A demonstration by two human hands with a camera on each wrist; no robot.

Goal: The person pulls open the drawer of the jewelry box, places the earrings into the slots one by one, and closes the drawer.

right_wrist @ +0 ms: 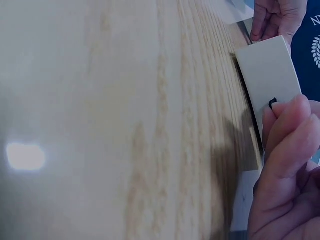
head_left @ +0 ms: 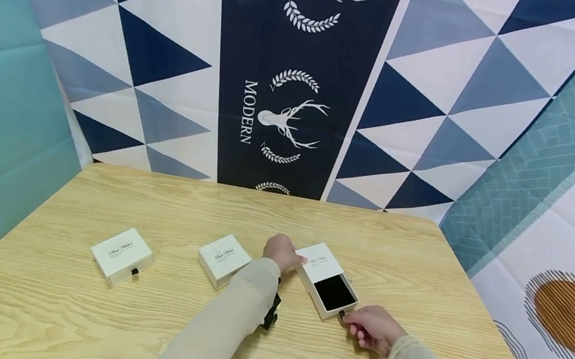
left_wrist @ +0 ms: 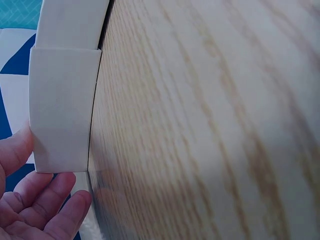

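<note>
A white drawer-style gift box [head_left: 318, 260] with printed lettering lies on the table at right of centre. Its drawer [head_left: 334, 294] is slid partway out toward the person, showing a black interior. My left hand [head_left: 283, 252] grips the far end of the outer sleeve, thumb at its top and fingers against the end face, as the left wrist view shows on the sleeve's side [left_wrist: 62, 110]. At the near end, my right hand [head_left: 373, 328] pinches the drawer's small black ribbon tab [right_wrist: 272, 102] between thumb and fingers.
Two more white gift boxes lie on the wooden table [head_left: 140, 323]: a closed one [head_left: 224, 258] just left of the left forearm, and another [head_left: 122, 255] farther left with its black tab showing. A patterned cloth [head_left: 171, 69] hangs behind the table's far edge.
</note>
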